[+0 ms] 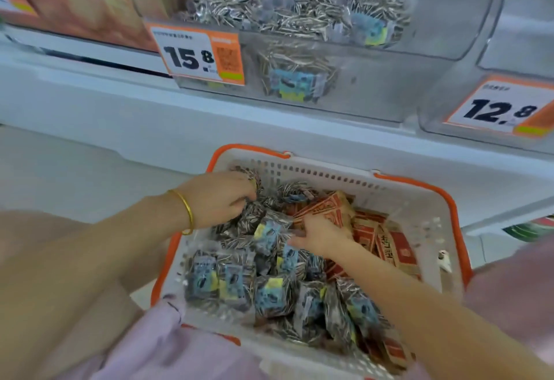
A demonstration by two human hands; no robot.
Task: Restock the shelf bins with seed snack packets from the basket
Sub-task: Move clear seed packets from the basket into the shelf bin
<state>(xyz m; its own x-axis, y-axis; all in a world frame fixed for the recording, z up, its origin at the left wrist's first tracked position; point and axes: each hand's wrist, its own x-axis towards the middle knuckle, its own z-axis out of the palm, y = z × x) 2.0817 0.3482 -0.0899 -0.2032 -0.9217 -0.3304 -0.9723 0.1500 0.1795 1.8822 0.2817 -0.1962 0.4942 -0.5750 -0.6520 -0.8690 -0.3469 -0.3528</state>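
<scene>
Seed snack packets (271,234), clear crinkly film, in the white plastic basket (389,199) look light and slippery; my left grip (218,196) clutches several by the body, my right grip (317,235) pinches one's edge.

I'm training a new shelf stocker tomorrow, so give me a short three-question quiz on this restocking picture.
1. True or false: the clear bin behind the 15.8 price tag holds sunflower seed packets.
2. Which wrist wears the gold bangle? A) left B) right C) neither
3. Fill in: in the basket, the red packets lie on the ____ side.
Key: 1 true; 2 A; 3 right.
</scene>
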